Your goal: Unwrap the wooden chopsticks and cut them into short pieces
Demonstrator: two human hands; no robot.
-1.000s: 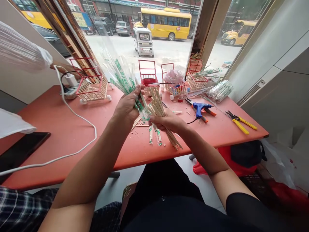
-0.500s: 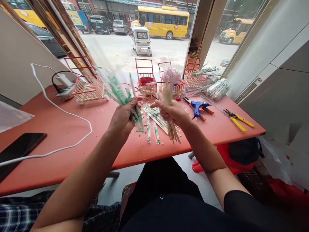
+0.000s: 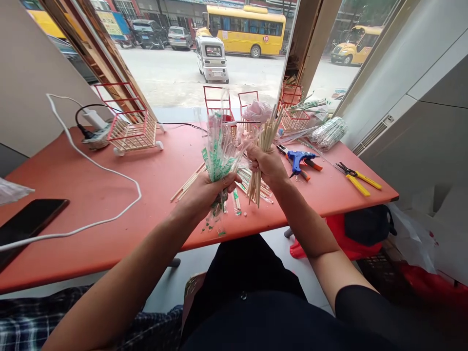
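Note:
My left hand (image 3: 215, 192) is closed around a bunch of clear plastic chopstick wrappers (image 3: 219, 151) with green print. Wooden chopsticks (image 3: 268, 134), bare and bundled upright with a slight tilt, are gripped in my right hand (image 3: 269, 165). Some clear plastic reaches the fingertips of my right hand; whether they pinch it I cannot tell. Beneath and between both hands lies a pile of loose chopsticks (image 3: 261, 191), partly hidden, some in green-printed wrappers. A few bare sticks (image 3: 188, 183) lie left of my left hand.
Small stick-built carts stand along the back, one at left (image 3: 133, 134), one at right (image 3: 295, 119). On the right lie a blue glue gun (image 3: 300, 158), yellow-handled pliers (image 3: 358, 180) and a wrapped bundle (image 3: 331, 132). A white cable (image 3: 120, 174) and phone (image 3: 34, 217) occupy the left.
My left hand has come right and down with the wrappers, which now stand upright close to my right hand. The chopsticks in my right hand have tilted, their tops leaning right.

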